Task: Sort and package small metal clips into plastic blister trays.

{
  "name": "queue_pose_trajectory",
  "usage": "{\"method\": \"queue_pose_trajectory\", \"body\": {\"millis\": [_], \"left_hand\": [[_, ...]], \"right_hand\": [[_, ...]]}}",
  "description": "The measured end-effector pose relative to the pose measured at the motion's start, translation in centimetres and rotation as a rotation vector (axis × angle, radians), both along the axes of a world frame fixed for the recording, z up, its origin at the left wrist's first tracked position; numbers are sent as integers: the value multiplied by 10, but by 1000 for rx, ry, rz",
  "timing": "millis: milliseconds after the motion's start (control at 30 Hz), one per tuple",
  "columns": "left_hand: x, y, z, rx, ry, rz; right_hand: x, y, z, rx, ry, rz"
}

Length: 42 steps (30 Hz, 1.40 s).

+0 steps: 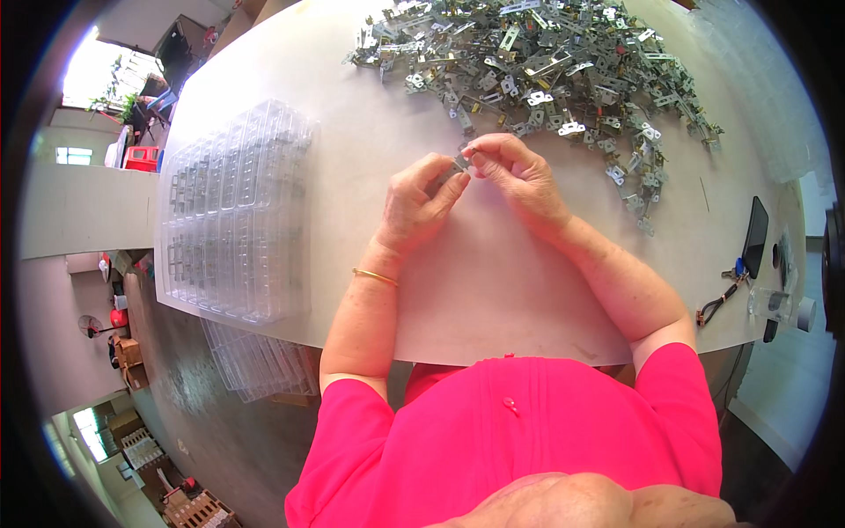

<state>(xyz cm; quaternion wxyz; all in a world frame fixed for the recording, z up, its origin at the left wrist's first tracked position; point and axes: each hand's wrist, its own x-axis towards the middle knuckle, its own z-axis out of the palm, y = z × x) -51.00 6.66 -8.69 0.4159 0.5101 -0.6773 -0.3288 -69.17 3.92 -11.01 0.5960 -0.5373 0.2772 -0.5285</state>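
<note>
Both hands meet over the middle of the white table, just short of a large heap of small metal brackets. My left hand is closed, thumb and fingers pinching a small metal bracket. Against the same bracket my right hand presses its thumb and forefinger, also closed. The fingers cover most of the piece, so its full shape is hidden. To the left of my hands stands a stack of clear plastic trays, with rows of metal parts in their compartments.
Loose brackets trail from the heap toward the right. Near the right edge lie a black phone, keys on a cord and a clear cup-like container. More clear trays sit below the table's left front edge.
</note>
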Motion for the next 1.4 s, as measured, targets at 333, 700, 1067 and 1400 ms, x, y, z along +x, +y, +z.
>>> {"method": "queue_pose_trajectory", "body": {"millis": [333,700,1067,1400], "left_hand": [[6,0,8,147,178,-94],[12,-4,5,347,505,-127],[8,-12,-10,162,443,-111],[4,-9,-13,-121,92,-23]], "right_hand": [[0,-1,5,114,46,-49],[-3,2,11,91,213,-126],[-1,12,17,-258,491,-165],[3,8,16,-350,527,-136]]}}
